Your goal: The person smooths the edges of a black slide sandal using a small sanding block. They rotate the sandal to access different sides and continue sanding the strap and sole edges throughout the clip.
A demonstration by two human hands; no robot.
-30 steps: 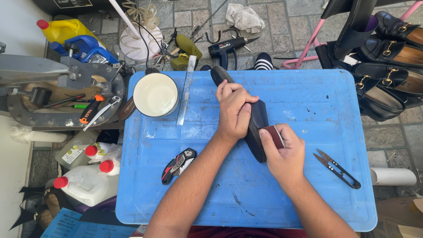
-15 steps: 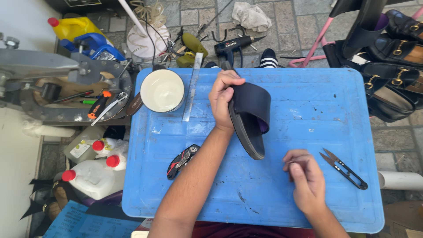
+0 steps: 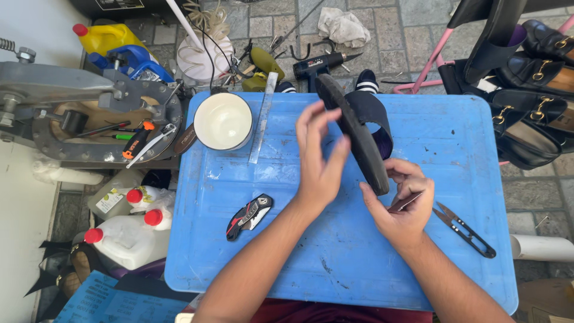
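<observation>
Table: 1 blue plastic table (image 3: 251,263), near edge cut off by frame.
Slide: 1 dark slide sandal (image 3: 357,134), raised on edge over table centre; my left hand (image 3: 318,157) flat against sole, fingers spread, not clenched.
Right hand (image 3: 402,203): props sandal's near end, pinching 1 thin flat piece (image 3: 404,203); can't tell what.
Tools: 1 folding knife (image 3: 249,216), 1 thread snips (image 3: 465,229), both on table.

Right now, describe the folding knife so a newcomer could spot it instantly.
Start at the blue plastic table. Near its left front, left of the person's left forearm, lies the folding knife, closed, with a black and red handle. Unlike the thread snips on the right, it is thick-bodied and shows red.
</observation>
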